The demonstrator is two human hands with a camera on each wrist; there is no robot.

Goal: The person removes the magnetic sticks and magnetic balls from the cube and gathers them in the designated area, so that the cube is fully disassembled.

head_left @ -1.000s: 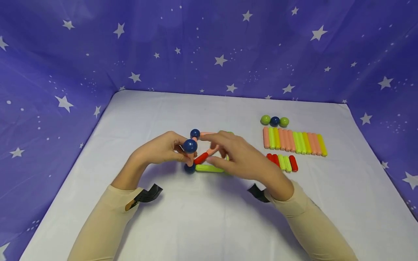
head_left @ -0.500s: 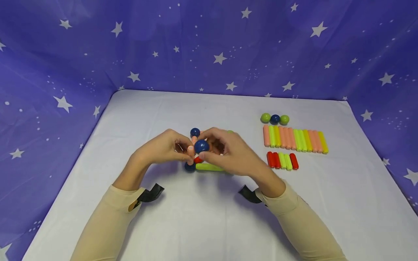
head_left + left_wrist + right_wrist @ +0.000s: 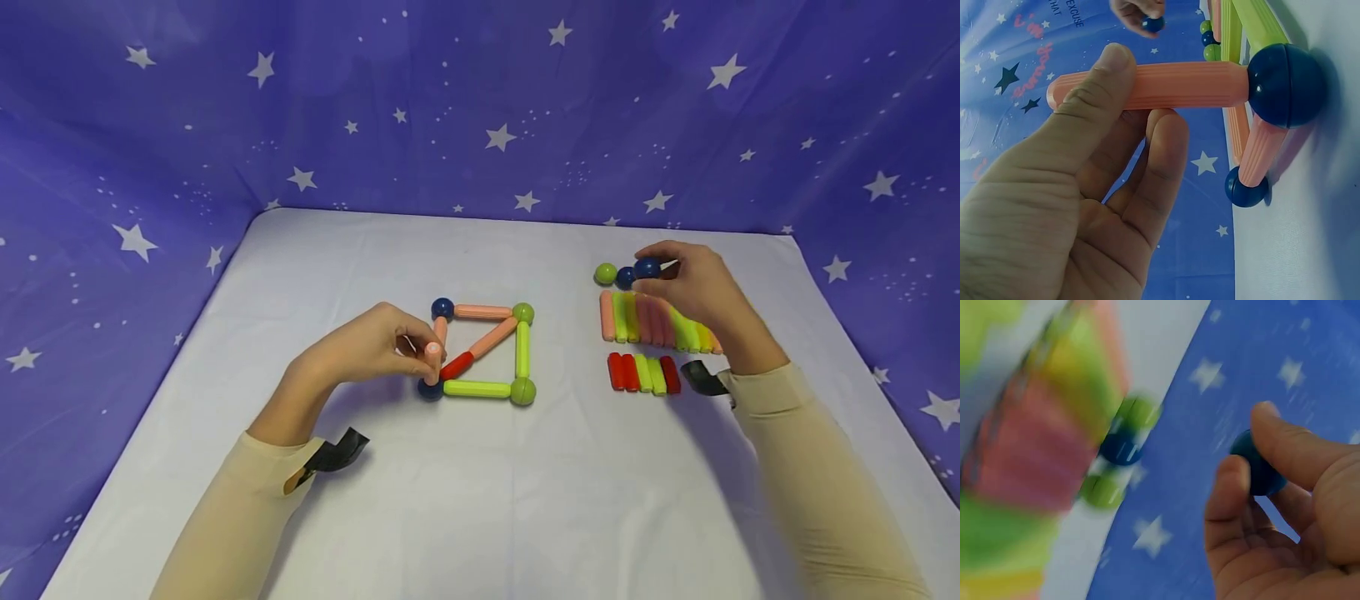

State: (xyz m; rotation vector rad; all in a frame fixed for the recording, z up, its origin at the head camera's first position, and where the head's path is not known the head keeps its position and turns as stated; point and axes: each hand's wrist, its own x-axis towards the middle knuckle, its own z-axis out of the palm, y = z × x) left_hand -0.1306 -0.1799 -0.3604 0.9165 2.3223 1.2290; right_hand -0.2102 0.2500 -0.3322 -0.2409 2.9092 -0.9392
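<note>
My left hand point(image 3: 382, 343) pinches an orange stick point(image 3: 1185, 85) between thumb and fingers. The stick stands upright on a dark blue ball point(image 3: 1288, 86), the near-left corner of a square frame lying on the table. Green balls point(image 3: 522, 392) make the frame's right corners, another blue ball point(image 3: 442, 308) the far-left one. A diagonal of a red stick point(image 3: 457, 366) and an orange stick point(image 3: 493, 337) crosses it. Over at the right, my right hand point(image 3: 693, 279) pinches a loose blue ball point(image 3: 1260, 465) above the row of balls.
A green ball point(image 3: 605, 273) and a blue ball point(image 3: 626, 277) lie in a row at the back right. In front is a row of long sticks point(image 3: 619, 317), partly under my right hand, then several short sticks point(image 3: 631, 372). A star-patterned cloth point(image 3: 480, 108) rises behind the table.
My right hand has taken the blue ball off the top of the upright orange stick and carried it right, to the loose balls. My left hand keeps holding the stick in place.
</note>
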